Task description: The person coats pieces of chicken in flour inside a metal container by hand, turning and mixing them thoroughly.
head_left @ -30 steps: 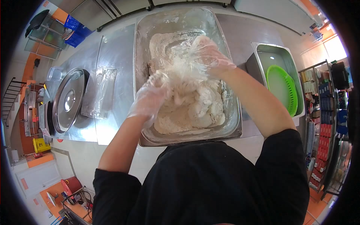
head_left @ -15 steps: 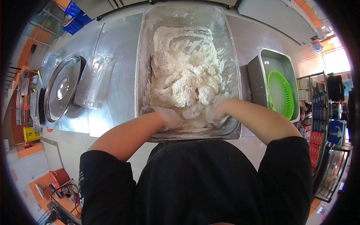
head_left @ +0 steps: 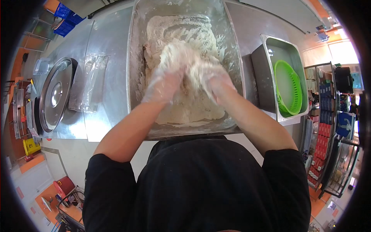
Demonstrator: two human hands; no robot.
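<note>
While our clear-gloved left hand point(head_left: 167, 85) and right hand point(head_left: 218, 80) blur | we can't tell either grip | best keep clumpy off-white flour mixture point(head_left: 179, 53) low

Dull, smeared metal is shown by the basin point(head_left: 233, 58); a matt, rough surface by the floury mixture point(head_left: 176, 54). Gloves point(head_left: 163, 87) are made of clear plastic. Glossy metal is seen in the round tray point(head_left: 56, 91), smooth plastic in the green basket point(head_left: 297, 91).

One head-worn view, fisheye-wide, facing forward and down, close above the hands point(head_left: 165, 85)
</note>
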